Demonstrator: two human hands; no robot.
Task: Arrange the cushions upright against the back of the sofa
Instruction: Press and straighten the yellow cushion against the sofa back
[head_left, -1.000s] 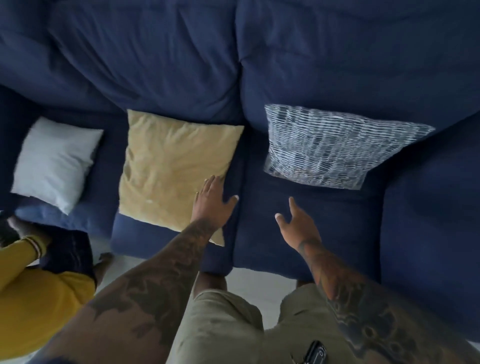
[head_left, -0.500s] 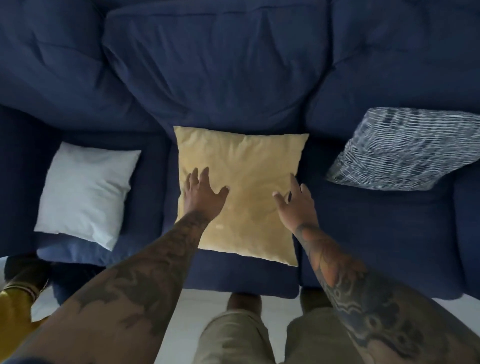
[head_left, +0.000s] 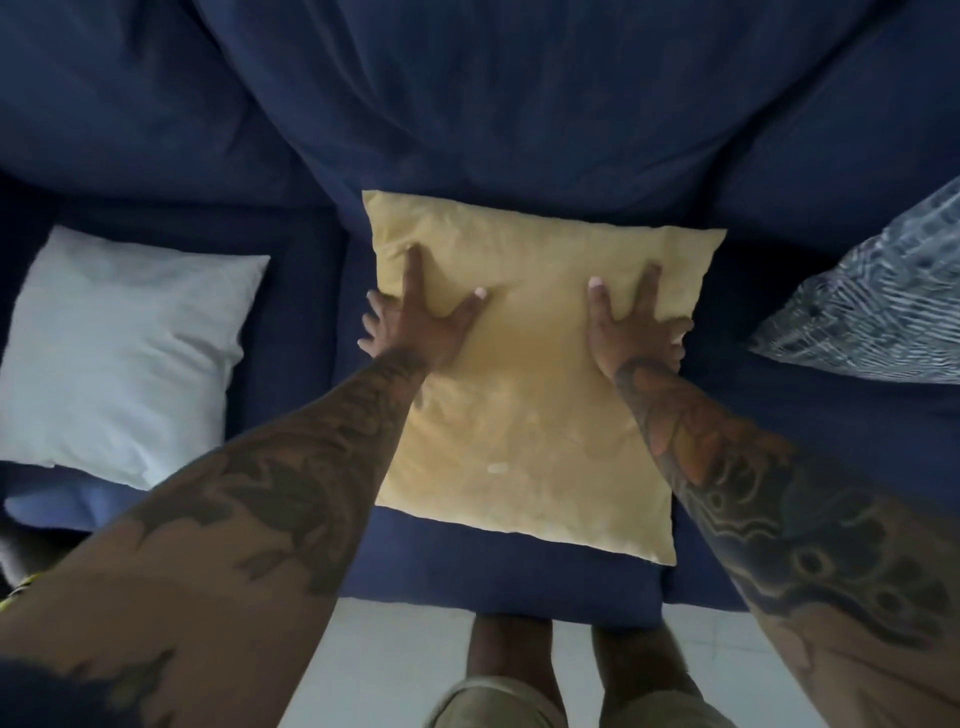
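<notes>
Head view looks down over our two bare arms onto a dark blue sofa (head_left: 519, 119). Our left hand (head_left: 421, 325) and our right hand (head_left: 636, 325) both lie flat on a yellow cushion (head_left: 524, 415), palms down, fingers spread wide apart and gripping nothing. The fingers of our left hand (head_left: 415, 265) reach toward the cushion's far left corner, and two or three of them hang over its left edge onto the blue seat. The fingers of our right hand (head_left: 649, 283) point toward the far right corner, with the outer ones at the cushion's right edge.

Beyond our fingertips, the far edge of the yellow cushion touches the foot of the sofa's back. Nearer to us than our fingers, the rest of the cushion slopes down over the seat, its near edge close to the seat's front. We cannot tell how steeply it is tilted.

Off to the left of our left fingers, well apart from them, a white cushion (head_left: 124, 358) lies on the neighbouring seat. Off to the right of our right fingers, a blue-and-white patterned cushion (head_left: 872, 312) leans at the frame's edge, partly cut off. Below our arms we see pale floor (head_left: 395, 670) and our own legs in khaki shorts (head_left: 498, 701).
</notes>
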